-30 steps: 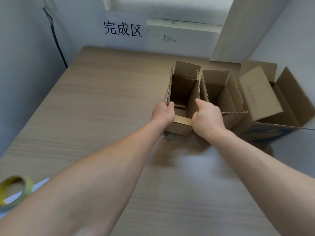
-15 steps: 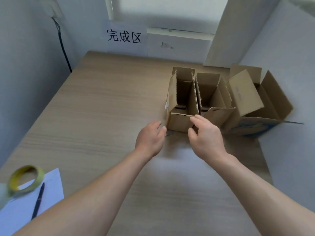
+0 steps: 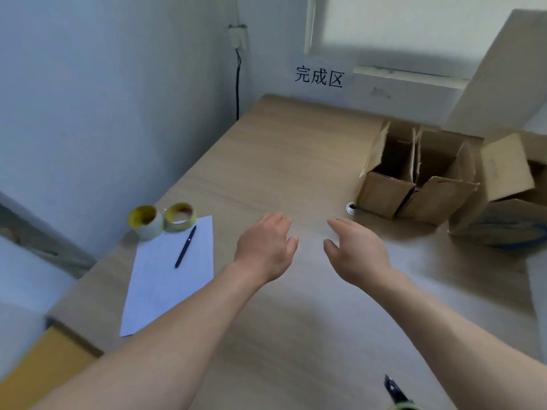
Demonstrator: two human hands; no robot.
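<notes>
Two small open cardboard boxes stand side by side at the table's far right, the left box (image 3: 386,184) and the right box (image 3: 441,190), flaps up. My left hand (image 3: 266,247) and my right hand (image 3: 355,250) hover over the wooden table (image 3: 281,161), well short of the boxes. Both hands hold nothing, fingers relaxed and slightly bent.
A larger open box (image 3: 509,184) with blue print sits right of the small boxes. Two tape rolls (image 3: 161,218), a white sheet (image 3: 168,273) and a black pen (image 3: 185,247) lie at the left. A small white ring (image 3: 351,207) lies by the left box. A dark tool tip (image 3: 395,390) shows at the bottom edge.
Both hands let go of the left box and drew back toward me. The view swung left, bringing the tape rolls, sheet and pen into sight.
</notes>
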